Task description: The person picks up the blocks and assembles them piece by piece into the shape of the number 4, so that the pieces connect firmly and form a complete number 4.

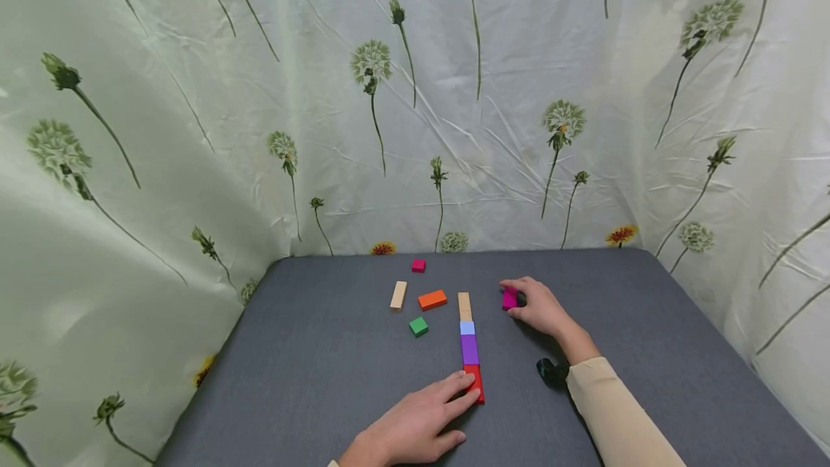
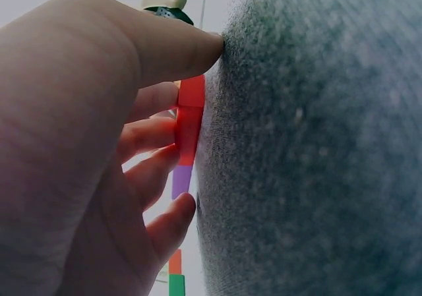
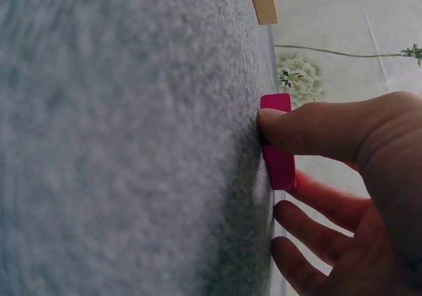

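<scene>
A straight row of blocks runs away from me on the grey table: red (image 1: 478,382), purple (image 1: 470,349), light blue (image 1: 467,328) and plain wood (image 1: 464,306) at the far end. My left hand (image 1: 418,420) rests its fingertips on the red block at the near end, fingers fairly straight, thumb apart on the table side. To the right of the row, my right hand (image 1: 543,306) pinches a magenta block (image 1: 509,300) between thumb and fingers. In the right wrist view the thumb lies across the magenta block (image 3: 281,167), close against the table surface.
Left of the row lie a green block (image 1: 418,326), an orange block (image 1: 432,300) and another plain wooden block (image 1: 398,296). A pinkish-red block (image 1: 418,266) sits near the back edge. Behind the table (image 1: 311,380) hangs a flowered curtain (image 1: 415,135). A black device (image 1: 551,373) is at my right wrist.
</scene>
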Demonstrator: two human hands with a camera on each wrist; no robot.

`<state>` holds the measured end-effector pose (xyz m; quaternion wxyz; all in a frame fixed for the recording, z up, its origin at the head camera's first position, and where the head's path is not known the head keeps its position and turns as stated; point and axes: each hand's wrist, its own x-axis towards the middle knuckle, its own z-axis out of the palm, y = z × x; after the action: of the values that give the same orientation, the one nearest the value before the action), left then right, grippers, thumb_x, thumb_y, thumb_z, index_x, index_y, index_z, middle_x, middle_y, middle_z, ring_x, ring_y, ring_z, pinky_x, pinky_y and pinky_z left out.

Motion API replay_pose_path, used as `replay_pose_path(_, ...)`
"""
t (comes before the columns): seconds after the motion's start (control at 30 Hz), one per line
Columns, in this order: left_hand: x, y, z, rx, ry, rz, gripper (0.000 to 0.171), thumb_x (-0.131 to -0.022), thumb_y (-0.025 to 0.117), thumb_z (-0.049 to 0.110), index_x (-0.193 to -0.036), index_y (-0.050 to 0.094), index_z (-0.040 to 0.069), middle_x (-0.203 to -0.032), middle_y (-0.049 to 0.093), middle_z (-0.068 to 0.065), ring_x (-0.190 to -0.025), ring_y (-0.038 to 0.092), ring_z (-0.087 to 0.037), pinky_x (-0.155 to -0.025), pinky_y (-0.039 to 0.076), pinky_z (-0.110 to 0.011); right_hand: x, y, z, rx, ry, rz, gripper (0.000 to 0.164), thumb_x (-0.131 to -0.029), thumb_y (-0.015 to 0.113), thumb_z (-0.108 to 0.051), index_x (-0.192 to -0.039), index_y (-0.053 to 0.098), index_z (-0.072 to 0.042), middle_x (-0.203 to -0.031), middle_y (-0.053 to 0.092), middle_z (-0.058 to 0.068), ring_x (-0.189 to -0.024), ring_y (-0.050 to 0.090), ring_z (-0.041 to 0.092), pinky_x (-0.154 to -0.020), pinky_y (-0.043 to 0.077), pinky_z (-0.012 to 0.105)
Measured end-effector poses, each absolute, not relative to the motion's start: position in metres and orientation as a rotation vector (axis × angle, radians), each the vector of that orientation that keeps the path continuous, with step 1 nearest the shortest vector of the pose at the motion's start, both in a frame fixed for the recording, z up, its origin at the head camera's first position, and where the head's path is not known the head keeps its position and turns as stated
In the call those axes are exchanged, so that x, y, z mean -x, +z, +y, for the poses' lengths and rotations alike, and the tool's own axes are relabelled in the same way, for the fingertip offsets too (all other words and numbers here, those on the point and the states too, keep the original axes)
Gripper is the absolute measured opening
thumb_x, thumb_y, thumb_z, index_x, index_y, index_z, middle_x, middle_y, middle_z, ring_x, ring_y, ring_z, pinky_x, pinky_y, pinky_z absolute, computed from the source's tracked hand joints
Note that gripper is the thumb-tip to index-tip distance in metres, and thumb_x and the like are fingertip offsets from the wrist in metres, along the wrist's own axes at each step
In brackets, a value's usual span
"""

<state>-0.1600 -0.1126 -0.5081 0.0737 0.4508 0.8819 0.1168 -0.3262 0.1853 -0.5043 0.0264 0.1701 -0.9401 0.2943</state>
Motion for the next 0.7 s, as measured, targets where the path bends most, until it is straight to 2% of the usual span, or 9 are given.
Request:
replay_pose_path(0.2,0.1601,-0.5075,-0.1131,-1.344,0.347,2.639,0.066,-0.103,0.056,0.042,-0.160,0.028,0.024,-0.164,0.024,0.005,-0.148,0.025,-0.012,-0.112,0.037,-0.030,0.3262,-0.5043,0.1857,-0.490,0.847,-2.945,0.053,-0.086,0.080,-0.014,-0.137,0.064,-0.012,-0.117,0.057,0.015,-0.105,0.054,0.033,-0.088,0.047,0.052)
replay_pose_path(0.43,0.1608,-0.5085,-0.1137,-1.341,0.358,2.639,0.066,-0.103,0.056,0.041,-0.160,0.029,0.024,-0.164,0.025,0.005,-0.149,0.024,-0.012,-0.112,0.036,-0.031,0.3262,-0.5042,0.1872,-0.478,0.727,-2.972,0.035,-0.086,0.082,-0.024,-0.119,0.074,-0.016,-0.103,0.053,0.009,-0.091,0.048,0.026,-0.074,0.045,0.042)
replay_pose_path(0.7,0.1600,-0.5127,-0.1131,-1.372,0.355,2.655,0.065,-0.103,0.055,0.041,-0.160,0.029,0.023,-0.164,0.026,0.004,-0.149,0.023,-0.012,-0.112,0.036,-0.030,0.3281,-0.5046,0.1887,-0.416,0.683,-2.965,0.038,-0.077,0.089,-0.036,-0.107,0.076,-0.016,-0.095,0.050,0.007,-0.082,0.047,0.024,-0.068,0.042,0.037)
